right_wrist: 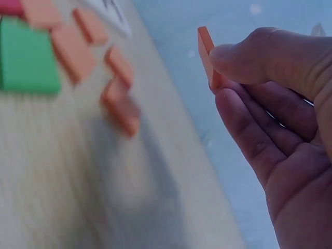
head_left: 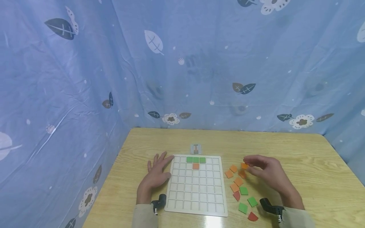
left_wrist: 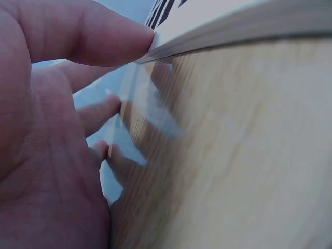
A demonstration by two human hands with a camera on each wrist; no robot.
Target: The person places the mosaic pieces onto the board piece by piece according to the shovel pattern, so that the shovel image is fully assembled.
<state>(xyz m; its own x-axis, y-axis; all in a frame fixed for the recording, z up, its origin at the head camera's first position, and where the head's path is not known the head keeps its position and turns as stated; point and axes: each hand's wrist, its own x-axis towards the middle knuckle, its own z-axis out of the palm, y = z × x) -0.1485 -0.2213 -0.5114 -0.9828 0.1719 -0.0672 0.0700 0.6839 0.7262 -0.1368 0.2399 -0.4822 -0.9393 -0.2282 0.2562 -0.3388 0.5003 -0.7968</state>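
Observation:
My right hand (head_left: 268, 171) pinches an orange square tile (right_wrist: 206, 57) between thumb and fingers, raised above the table at the right of the board. Beside the upper left corner of the white grid board (head_left: 195, 211) lies my left hand (head_left: 156, 174), its fingers spread; in the left wrist view the thumb (left_wrist: 104, 36) meets the board's edge (left_wrist: 207, 36). In the board's top row sit three green tiles (head_left: 195, 160) side by side. An orange tile (head_left: 195, 166) fills the cell under the middle one.
Loose orange tiles (head_left: 238, 181), green tiles (head_left: 243, 208) and two red quarter-round pieces (head_left: 252, 217) lie scattered right of the board. Behind the board is a small pattern card (head_left: 195, 149). A blue patterned curtain (head_left: 199, 79) hangs along the table's back and sides.

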